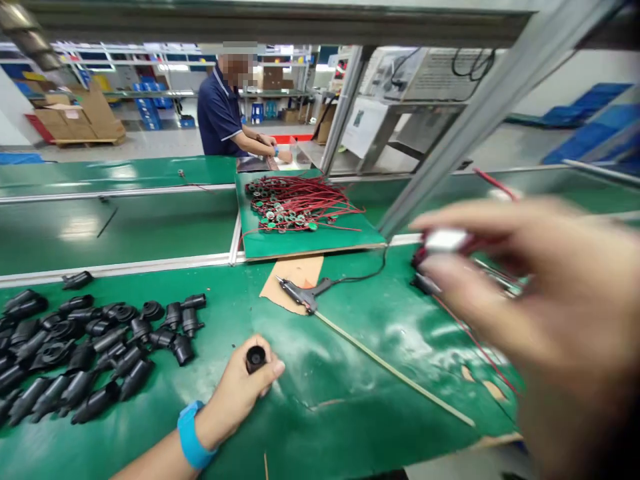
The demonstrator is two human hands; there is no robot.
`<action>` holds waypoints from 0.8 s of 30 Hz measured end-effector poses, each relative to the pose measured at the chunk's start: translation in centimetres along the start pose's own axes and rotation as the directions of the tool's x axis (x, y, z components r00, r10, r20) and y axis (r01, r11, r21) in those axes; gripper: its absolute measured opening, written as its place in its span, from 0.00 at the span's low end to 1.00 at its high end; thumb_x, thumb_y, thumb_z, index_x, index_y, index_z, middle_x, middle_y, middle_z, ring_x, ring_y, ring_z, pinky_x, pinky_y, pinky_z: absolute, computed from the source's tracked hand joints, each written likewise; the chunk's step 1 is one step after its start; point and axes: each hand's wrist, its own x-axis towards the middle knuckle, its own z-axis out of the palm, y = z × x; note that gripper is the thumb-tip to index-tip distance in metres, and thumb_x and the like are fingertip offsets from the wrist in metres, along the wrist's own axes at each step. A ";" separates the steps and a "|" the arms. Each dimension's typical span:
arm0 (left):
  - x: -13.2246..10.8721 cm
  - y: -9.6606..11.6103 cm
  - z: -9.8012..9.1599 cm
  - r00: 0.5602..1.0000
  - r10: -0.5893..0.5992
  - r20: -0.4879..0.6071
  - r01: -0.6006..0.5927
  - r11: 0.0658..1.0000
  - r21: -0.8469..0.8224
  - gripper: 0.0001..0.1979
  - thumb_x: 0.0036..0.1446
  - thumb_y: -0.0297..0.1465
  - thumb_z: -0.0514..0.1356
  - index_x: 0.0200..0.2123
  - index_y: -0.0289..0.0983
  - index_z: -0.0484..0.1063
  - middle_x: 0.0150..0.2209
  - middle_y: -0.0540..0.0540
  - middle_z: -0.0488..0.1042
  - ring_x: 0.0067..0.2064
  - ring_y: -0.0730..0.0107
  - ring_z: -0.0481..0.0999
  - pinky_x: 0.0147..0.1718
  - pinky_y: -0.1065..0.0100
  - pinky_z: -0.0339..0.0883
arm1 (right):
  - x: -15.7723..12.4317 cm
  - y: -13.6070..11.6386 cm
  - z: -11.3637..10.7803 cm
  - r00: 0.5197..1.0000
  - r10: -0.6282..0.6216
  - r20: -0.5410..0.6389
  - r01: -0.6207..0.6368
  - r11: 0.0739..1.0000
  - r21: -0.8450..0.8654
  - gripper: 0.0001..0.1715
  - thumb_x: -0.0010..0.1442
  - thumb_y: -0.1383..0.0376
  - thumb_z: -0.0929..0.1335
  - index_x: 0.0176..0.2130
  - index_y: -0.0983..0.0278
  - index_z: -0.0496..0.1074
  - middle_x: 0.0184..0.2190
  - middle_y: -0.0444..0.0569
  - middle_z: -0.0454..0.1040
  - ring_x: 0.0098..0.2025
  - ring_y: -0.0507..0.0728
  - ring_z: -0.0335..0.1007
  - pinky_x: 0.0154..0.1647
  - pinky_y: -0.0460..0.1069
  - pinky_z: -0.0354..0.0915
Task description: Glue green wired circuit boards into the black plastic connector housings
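Black cap (pixel 255 358) between left hand (pixel 239 395) fingers (pixel 274 367), white piece (pixel 445 241) in right hand (pixel 545 313)

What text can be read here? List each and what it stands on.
None can be read.
White sheet on post: blurred.
Grey panel above the shelf: print too small.
Cardboard box label: blurred.
Black cap in left hand, white part in right hand: no print shows.

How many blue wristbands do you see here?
2. One wristband sits behind the left hand, which grips a black cap; the other wristband is worn by the far worker. More may be hidden.
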 end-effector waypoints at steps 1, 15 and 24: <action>0.0 0.3 0.5 0.999 -0.044 0.023 0.045 0.998 -0.054 0.23 0.57 0.50 0.67 0.36 0.36 0.67 0.33 0.50 0.71 0.24 0.81 0.60 0.24 0.72 0.53 | -1.9 -1.5 1.1 0.998 -0.038 -0.055 0.036 0.998 -0.048 0.13 0.67 0.57 0.68 0.51 0.55 0.73 0.34 0.49 0.79 0.34 0.60 0.75 0.32 0.56 0.66; 0.1 1.6 1.5 0.995 -0.092 0.029 0.097 0.960 -0.264 0.23 0.52 0.45 0.73 0.45 0.35 0.79 0.29 0.52 0.69 0.23 0.84 0.58 0.20 0.77 0.50 | -8.0 -4.4 12.1 0.922 -0.141 0.360 -0.066 0.860 0.506 0.27 0.68 0.57 0.71 0.62 0.59 0.67 0.42 0.47 0.82 0.40 0.56 0.78 0.39 0.51 0.70; -1.0 0.9 0.4 0.888 0.402 -0.226 -0.324 0.892 0.314 0.12 0.56 0.27 0.72 0.44 0.41 0.80 0.44 0.46 0.82 0.47 0.65 0.80 0.48 0.68 0.73 | -7.6 -4.2 12.2 0.837 -0.009 0.548 -0.363 0.739 0.567 0.17 0.75 0.61 0.59 0.47 0.61 0.75 0.35 0.48 0.79 0.37 0.57 0.73 0.40 0.53 0.67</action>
